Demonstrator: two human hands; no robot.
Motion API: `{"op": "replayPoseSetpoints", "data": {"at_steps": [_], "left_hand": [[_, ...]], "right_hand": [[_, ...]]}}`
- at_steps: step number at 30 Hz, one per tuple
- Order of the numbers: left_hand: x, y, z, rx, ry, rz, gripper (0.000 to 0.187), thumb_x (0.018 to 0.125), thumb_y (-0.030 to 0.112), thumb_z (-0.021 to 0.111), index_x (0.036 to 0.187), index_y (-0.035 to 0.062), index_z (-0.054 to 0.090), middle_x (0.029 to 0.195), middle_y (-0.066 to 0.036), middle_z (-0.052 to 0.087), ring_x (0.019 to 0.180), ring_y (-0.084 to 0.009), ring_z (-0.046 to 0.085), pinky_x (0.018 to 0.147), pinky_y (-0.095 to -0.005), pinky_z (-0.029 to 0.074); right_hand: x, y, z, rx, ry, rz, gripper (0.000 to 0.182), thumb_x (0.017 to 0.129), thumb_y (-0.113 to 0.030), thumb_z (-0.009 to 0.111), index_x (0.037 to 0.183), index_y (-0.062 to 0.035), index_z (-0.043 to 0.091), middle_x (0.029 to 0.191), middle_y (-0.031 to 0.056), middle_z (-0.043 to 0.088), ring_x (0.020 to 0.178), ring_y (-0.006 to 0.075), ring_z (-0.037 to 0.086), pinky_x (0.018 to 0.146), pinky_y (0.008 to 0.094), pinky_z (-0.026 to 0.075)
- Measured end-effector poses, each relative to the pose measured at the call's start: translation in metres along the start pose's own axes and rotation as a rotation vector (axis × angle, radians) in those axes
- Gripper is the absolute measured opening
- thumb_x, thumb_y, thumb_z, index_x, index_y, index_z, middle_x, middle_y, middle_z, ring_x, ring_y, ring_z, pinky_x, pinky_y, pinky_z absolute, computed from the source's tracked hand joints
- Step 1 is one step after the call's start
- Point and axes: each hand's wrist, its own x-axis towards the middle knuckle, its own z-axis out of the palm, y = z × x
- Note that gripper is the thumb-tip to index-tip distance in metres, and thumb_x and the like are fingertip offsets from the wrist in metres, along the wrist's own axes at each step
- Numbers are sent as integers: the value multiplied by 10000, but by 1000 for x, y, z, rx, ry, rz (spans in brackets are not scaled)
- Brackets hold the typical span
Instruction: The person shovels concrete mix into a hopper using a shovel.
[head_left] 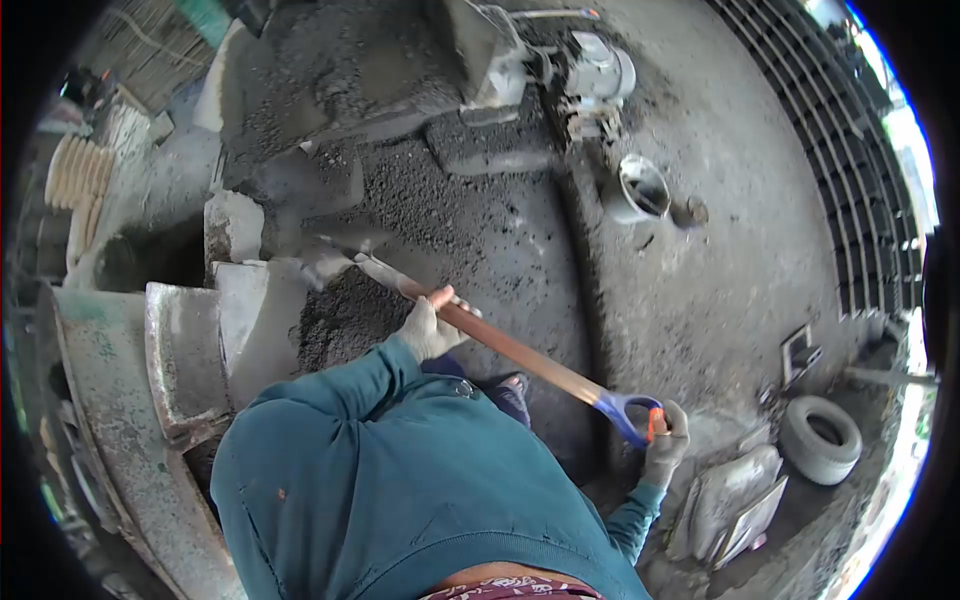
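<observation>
A shovel with a wooden shaft and a blue D-shaped handle slants across my body. My left hand, in a pale glove, is wrapped round the shaft near the blade end. At the other end my right hand, gloved too, grips the orange crossbar of the handle. The metal blade is partly smeared and lies over the left side of the pit, just above a heap of dark, damp gravelly material. More loose dark grit covers the floor beyond the blade.
A motor stands at the back, with a bucket in front of it on a raised ledge. Concrete-crusted metal sheets and a chute flank my left. A tyre and stacked slabs lie at right.
</observation>
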Motion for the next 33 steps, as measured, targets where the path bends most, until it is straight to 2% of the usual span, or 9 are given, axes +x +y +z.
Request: {"op": "replayPoseSetpoints", "data": {"at_steps": [3,5,8,11,15,25,29,31,33], "left_hand": [[93,-3,-77,29,435,75,224,916,226,658,923,93,477,848,-97,513,788,-260,570,752,-524,503],[116,-9,-91,137,551,67,234,922,232,652,945,104,457,795,-92,501,718,-256,558,689,-516,500],[125,-48,-53,226,501,-71,231,932,256,643,955,116,460,732,-89,508,585,-269,538,657,-504,488],[129,-93,-9,225,384,-135,221,942,255,629,852,111,488,685,-66,523,597,-243,543,693,-479,489],[253,-71,-50,458,243,-199,235,888,192,662,754,113,485,668,-64,518,624,-237,546,675,-461,499],[469,49,40,652,232,-340,137,900,154,610,929,108,484,688,-88,504,559,-287,531,614,-503,502],[498,112,52,756,249,-227,147,903,184,578,855,98,470,623,-80,492,519,-264,497,556,-450,475],[448,89,42,582,48,-248,203,903,186,562,749,124,445,602,-61,479,506,-254,488,538,-435,459],[427,51,13,395,216,-371,160,891,170,575,788,119,465,620,-64,483,527,-265,507,538,-441,471]], "right_hand": [[-42,-29,24,91,-42,-186,462,937,-433,613,897,27,630,968,153,660,957,251,619,890,393,478],[-76,0,36,81,-45,-100,506,910,-490,636,862,13,625,805,117,654,745,224,631,708,345,512],[-98,14,76,405,118,713,510,856,-511,700,814,-13,595,570,64,565,422,161,538,393,266,417],[-97,13,137,772,158,935,386,825,-309,744,909,45,616,636,87,614,503,179,611,447,300,478],[-52,5,234,949,227,869,290,791,-193,701,936,44,621,686,97,628,508,198,612,487,291,486],[154,-58,374,969,302,987,201,822,-143,704,918,8,614,657,74,606,542,196,608,502,311,492],[177,-76,413,814,65,815,233,812,-135,749,932,17,620,687,55,616,592,135,589,544,292,470],[137,-42,399,624,-48,685,277,783,-194,788,914,-8,630,698,31,634,626,112,564,568,297,459],[89,4,363,437,-27,662,219,800,-29,732,983,-6,615,775,65,656,633,154,637,556,263,510]]}}
